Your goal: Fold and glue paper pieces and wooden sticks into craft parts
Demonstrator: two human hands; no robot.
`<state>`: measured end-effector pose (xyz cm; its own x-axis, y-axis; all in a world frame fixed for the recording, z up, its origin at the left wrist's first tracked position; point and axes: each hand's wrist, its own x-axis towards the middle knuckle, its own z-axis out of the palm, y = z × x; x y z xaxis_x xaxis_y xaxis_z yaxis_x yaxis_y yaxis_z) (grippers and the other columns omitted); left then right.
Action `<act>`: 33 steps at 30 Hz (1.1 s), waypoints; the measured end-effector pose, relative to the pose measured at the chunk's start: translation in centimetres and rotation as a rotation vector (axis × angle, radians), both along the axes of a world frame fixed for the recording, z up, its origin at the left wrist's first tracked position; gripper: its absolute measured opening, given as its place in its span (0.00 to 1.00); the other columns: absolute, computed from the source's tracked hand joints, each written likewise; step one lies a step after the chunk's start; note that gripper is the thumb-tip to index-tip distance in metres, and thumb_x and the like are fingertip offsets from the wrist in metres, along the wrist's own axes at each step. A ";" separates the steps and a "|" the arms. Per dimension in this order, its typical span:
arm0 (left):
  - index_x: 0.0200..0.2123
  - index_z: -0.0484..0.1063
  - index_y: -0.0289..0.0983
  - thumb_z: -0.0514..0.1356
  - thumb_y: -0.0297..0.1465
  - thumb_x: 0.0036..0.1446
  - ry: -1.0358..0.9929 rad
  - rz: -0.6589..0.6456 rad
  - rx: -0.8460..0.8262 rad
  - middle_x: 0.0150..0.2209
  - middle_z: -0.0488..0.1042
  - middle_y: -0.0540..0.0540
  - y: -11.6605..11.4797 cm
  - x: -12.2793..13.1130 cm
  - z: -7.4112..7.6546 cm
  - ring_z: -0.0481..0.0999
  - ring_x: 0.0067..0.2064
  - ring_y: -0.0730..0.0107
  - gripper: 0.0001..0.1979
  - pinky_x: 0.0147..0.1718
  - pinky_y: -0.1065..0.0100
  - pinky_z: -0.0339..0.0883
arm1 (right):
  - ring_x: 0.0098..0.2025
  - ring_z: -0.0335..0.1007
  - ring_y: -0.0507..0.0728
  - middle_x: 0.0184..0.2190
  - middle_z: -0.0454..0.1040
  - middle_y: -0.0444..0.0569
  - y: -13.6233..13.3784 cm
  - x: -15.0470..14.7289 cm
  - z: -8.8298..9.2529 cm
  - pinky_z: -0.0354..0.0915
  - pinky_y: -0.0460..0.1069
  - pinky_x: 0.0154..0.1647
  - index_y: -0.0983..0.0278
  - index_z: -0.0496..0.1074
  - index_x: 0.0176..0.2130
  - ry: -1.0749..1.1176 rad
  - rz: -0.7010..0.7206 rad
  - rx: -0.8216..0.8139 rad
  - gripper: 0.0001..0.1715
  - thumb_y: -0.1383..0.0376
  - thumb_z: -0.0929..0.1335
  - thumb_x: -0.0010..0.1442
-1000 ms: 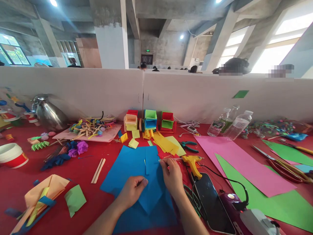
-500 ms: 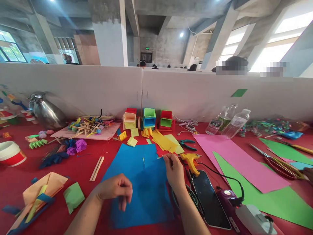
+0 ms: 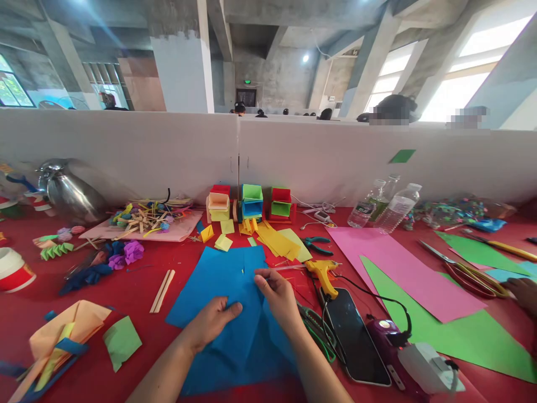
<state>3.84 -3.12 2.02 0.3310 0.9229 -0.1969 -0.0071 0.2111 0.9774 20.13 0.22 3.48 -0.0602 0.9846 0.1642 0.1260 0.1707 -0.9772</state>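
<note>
Blue paper (image 3: 210, 280) lies on the red table in front of me, with its right part lifted and bent over. My right hand (image 3: 277, 294) pinches the top right part of this sheet between thumb and fingers. My left hand (image 3: 213, 322) rests on the sheet's left part, thumb out and fingers apart, holding nothing. Beyond the sheet are yellow paper strips (image 3: 277, 240) and small stacked paper boxes (image 3: 252, 201). Just right of my right hand lies a yellow glue gun (image 3: 323, 276), and a pair of green-handled scissors (image 3: 321, 330) is partly hidden by cables.
A phone (image 3: 356, 336) and a power bank (image 3: 388, 347) lie at the right, beside pink paper (image 3: 403, 268) and green paper (image 3: 465, 341). Bottles (image 3: 398, 207) stand by the partition. Another person's hand (image 3: 520, 291) is at the right edge. Sticks (image 3: 163, 291) lie left.
My right hand has moved left and slightly down, folding the blue sheet's right part over. My left hand has shifted right and its thumb has spread. The green-handled scissors show more.
</note>
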 end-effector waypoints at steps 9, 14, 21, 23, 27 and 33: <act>0.24 0.67 0.34 0.62 0.44 0.46 -0.160 0.120 -0.099 0.19 0.64 0.53 0.2 0.1 0.3 0.59 0.21 0.77 0.18 0.23 0.73 0.56 | 0.25 0.58 0.50 0.23 0.61 0.40 0.2 -0.2 -0.6 0.57 0.45 0.26 0.65 0.70 0.39 0.090 -0.010 0.007 0.19 0.57 0.70 0.48; 0.23 0.68 0.34 0.62 0.44 0.47 -0.161 0.141 -0.111 0.20 0.67 0.52 0.4 0.3 -0.2 0.61 0.21 0.76 0.18 0.23 0.72 0.59 | 0.25 0.58 0.50 0.23 0.63 0.41 -0.1 -0.3 -0.2 0.57 0.45 0.27 0.65 0.70 0.36 0.050 -0.011 0.020 0.16 0.56 0.69 0.50; 0.20 0.68 0.35 0.62 0.45 0.46 -0.085 0.142 -0.085 0.16 0.64 0.54 0.4 0.2 0.1 0.58 0.19 0.77 0.18 0.20 0.73 0.55 | 0.23 0.56 0.50 0.21 0.63 0.41 -0.2 -0.2 -0.2 0.55 0.45 0.24 0.65 0.68 0.28 0.028 -0.028 0.017 0.15 0.55 0.67 0.52; 0.23 0.69 0.35 0.61 0.45 0.47 -0.128 0.086 -0.073 0.19 0.67 0.52 0.3 0.3 0.4 0.61 0.21 0.75 0.18 0.23 0.72 0.57 | 0.22 0.55 0.49 0.20 0.62 0.41 -0.2 -0.2 -0.2 0.53 0.44 0.22 0.65 0.67 0.27 0.029 -0.029 0.011 0.15 0.55 0.67 0.53; 0.26 0.69 0.35 0.60 0.46 0.48 -0.167 0.041 -0.075 0.21 0.67 0.52 0.2 0.3 0.6 0.64 0.24 0.73 0.18 0.26 0.70 0.60 | 0.22 0.54 0.49 0.20 0.61 0.40 -0.1 -0.2 -0.3 0.53 0.44 0.22 0.65 0.67 0.27 0.028 -0.031 0.009 0.15 0.55 0.67 0.53; 0.21 0.60 0.37 0.58 0.49 0.49 -0.046 0.250 0.013 0.18 0.57 0.55 0.5 0.2 -0.5 0.55 0.21 0.76 0.21 0.22 0.72 0.52 | 0.21 0.55 0.49 0.18 0.62 0.41 -0.1 -0.3 -0.6 0.54 0.45 0.21 0.65 0.68 0.26 0.012 0.021 -0.006 0.15 0.56 0.67 0.52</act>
<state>4.01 -2.64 1.56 0.1002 0.9795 -0.1749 -0.1023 0.1850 0.9774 19.79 0.17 2.84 -0.0788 0.9841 0.1590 0.1108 0.1672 -0.9797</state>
